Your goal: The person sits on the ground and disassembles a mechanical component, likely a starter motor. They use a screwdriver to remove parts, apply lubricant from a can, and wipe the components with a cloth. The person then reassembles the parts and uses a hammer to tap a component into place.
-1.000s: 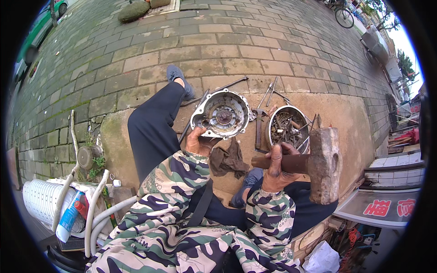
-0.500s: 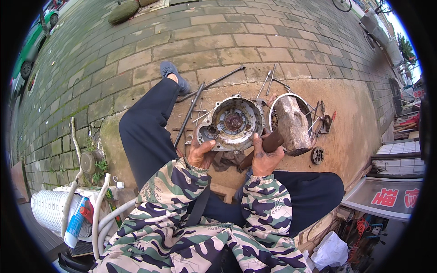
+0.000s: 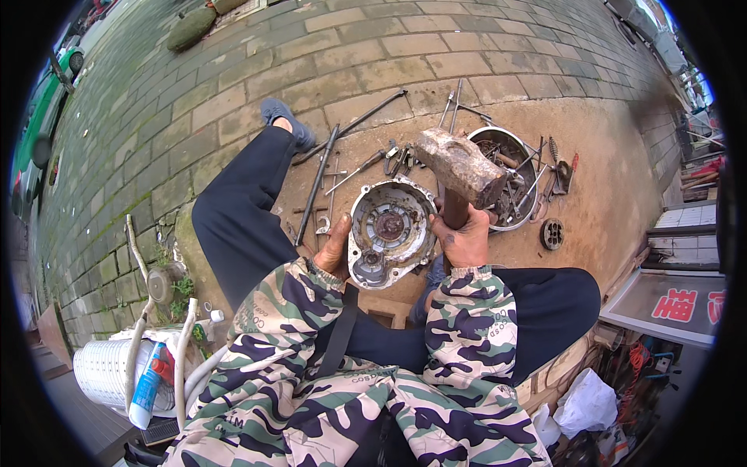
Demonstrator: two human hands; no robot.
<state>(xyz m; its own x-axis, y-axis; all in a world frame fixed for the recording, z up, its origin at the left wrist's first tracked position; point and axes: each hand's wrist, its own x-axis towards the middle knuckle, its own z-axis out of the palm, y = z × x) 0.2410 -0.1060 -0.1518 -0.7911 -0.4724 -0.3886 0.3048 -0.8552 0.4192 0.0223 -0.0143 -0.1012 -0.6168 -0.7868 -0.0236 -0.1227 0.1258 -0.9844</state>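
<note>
In front of me is a round, greasy metal gearbox housing (image 3: 424, 268), its open side facing up, with a bearing at the bottom of its bowl and a smaller pocket at the near side. My left hand (image 3: 334, 247) grips its left rim, thumb on top and the other fingers mostly hidden. A sledgehammer with a worn, rusty head (image 3: 459, 166) is in my right hand (image 3: 467, 237), which is closed round the dark handle. That hand's thumb side lies against the housing's right rim. The hammer head stands up beyond the hand and covers part of the ground behind.
A metal basin (image 3: 531, 175) of tools and parts sits at the right, with a round ribbed part (image 3: 552, 233) near it. Long bars (image 3: 317, 187), a wrench (image 3: 324, 224) and other tools lie left of the housing. A wooden block (image 3: 381, 306) is below it.
The housing has turned, bringing its smaller pocket from the left to the near side. My right hand has tilted the sledgehammer, so its head is farther left and farther away.
</note>
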